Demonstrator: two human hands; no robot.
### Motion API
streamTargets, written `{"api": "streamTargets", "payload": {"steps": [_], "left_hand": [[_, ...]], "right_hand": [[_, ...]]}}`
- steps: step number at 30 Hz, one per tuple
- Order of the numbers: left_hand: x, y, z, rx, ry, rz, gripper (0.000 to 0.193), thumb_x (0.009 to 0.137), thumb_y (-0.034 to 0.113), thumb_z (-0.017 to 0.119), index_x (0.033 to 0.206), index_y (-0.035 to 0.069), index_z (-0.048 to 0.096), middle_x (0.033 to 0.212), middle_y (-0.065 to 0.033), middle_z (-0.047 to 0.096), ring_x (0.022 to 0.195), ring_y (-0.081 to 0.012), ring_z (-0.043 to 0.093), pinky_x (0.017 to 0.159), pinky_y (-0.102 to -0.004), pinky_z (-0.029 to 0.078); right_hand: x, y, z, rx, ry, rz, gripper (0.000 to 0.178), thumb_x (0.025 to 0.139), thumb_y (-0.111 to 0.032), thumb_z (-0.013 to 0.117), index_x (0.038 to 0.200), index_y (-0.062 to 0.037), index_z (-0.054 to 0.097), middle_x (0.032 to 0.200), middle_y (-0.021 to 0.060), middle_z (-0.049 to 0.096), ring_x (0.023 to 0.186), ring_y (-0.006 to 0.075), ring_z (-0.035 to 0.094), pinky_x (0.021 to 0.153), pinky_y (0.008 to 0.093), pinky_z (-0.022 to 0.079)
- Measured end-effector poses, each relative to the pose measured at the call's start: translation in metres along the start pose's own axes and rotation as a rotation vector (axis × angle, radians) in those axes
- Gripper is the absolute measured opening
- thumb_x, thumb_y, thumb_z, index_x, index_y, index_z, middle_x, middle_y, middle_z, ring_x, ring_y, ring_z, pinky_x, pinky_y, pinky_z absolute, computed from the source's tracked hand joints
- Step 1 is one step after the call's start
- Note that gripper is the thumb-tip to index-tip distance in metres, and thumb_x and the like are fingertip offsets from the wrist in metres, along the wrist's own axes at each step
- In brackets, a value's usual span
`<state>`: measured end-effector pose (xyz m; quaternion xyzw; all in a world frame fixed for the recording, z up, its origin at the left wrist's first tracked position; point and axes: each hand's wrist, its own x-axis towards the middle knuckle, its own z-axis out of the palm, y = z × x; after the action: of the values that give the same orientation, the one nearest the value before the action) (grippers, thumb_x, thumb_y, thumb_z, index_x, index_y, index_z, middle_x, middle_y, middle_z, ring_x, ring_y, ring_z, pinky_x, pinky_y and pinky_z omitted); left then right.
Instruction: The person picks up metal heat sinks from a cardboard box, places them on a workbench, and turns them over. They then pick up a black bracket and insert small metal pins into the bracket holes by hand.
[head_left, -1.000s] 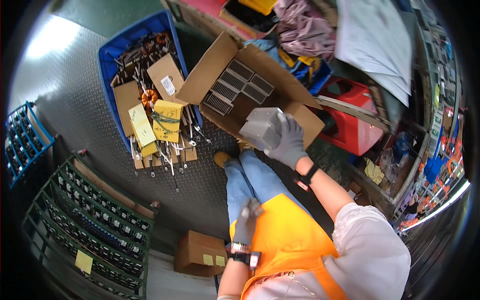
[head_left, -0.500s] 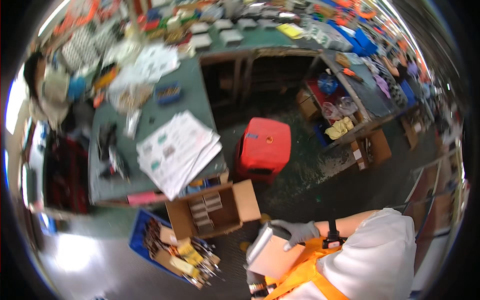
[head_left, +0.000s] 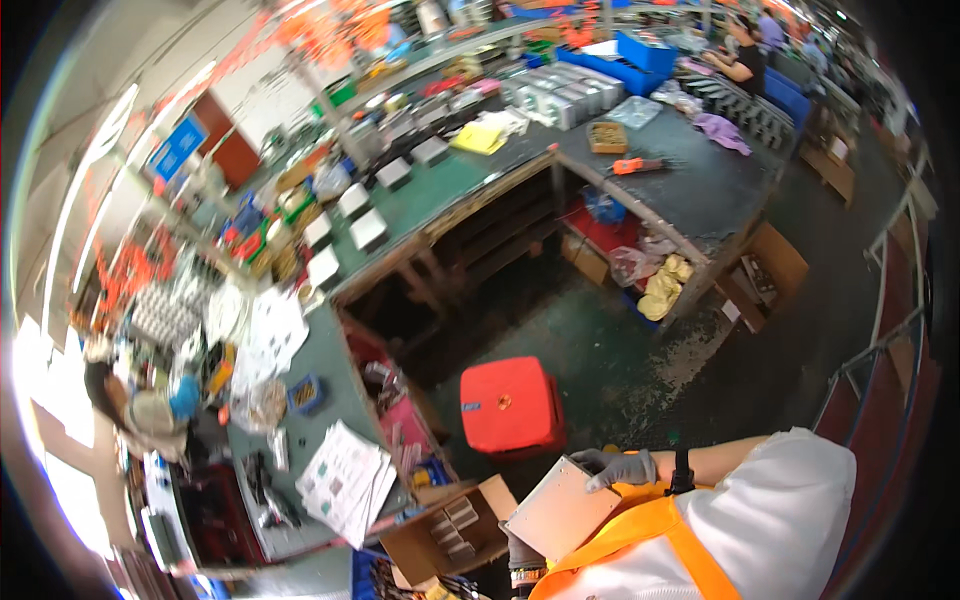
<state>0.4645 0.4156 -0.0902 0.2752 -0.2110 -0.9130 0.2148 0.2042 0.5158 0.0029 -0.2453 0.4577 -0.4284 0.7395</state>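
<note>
A flat, pale rectangular box-like piece [head_left: 563, 508] with small dark holes near its corners is held close in front of my orange apron. My right hand [head_left: 615, 467], in a grey glove, grips its upper right edge, with the thumb on the broad face. At the lower left edge, my left hand [head_left: 524, 553] is also gloved and holds the piece; most of its fingers are hidden behind it. Just left of my hands stands an open cardboard carton [head_left: 440, 535] with several pale boxes inside. A red plastic stool [head_left: 508, 405] stands beyond the piece.
Stacked printed sheets [head_left: 345, 480] lie on the green worktable [head_left: 325, 385] at left. A blue bin [head_left: 365, 572] with assorted parts sits by the carton. The far bench carries several pale boxes [head_left: 368, 230] and an orange tool [head_left: 640, 165]. People sit at far left and far right.
My view has swung up, so the stool, carton and table appear lower and more of the far benches shows. The held piece has turned, its broad face now more towards me.
</note>
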Motion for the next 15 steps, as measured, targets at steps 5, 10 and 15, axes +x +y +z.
{"api": "streamTargets", "payload": {"steps": [5, 10, 15], "left_hand": [[0.099, 0.014, 0.085, -0.028, -0.137, -0.151, 0.081, 0.085, 0.062, 0.058, 0.139, 0.003, 0.044, 0.140, -0.0139, 0.051, 0.126, -0.0298, 0.050, 0.107, -0.0435, 0.041], [0.179, 0.045, 0.145, -0.064, -0.205, -0.271, 0.083, 0.083, 0.062, 0.062, 0.137, 0.001, 0.046, 0.138, -0.0138, 0.053, 0.124, -0.0291, 0.052, 0.106, -0.0428, 0.042], [0.270, 0.083, 0.222, 0.221, -0.125, -0.337, 0.093, 0.075, 0.070, 0.064, 0.134, -0.001, 0.049, 0.135, -0.0143, 0.055, 0.123, -0.0288, 0.053, 0.107, -0.0423, 0.041]], "right_hand": [[-0.015, -0.043, -0.089, -0.090, 0.190, -0.159, 0.095, 0.076, -0.041, 0.078, 0.144, 0.0001, 0.025, 0.139, 0.0176, 0.038, 0.134, 0.0276, 0.034, 0.114, 0.0410, 0.024], [-0.023, -0.099, -0.136, -0.051, 0.429, -0.209, 0.095, 0.071, -0.045, 0.080, 0.135, 0.0045, 0.030, 0.130, 0.0192, 0.046, 0.125, 0.0271, 0.044, 0.108, 0.0371, 0.034], [-0.016, -0.149, -0.192, 0.126, 0.576, -0.232, 0.082, 0.072, -0.032, 0.083, 0.129, 0.0030, 0.034, 0.121, 0.0160, 0.051, 0.112, 0.0242, 0.051, 0.101, 0.0362, 0.041]]}}
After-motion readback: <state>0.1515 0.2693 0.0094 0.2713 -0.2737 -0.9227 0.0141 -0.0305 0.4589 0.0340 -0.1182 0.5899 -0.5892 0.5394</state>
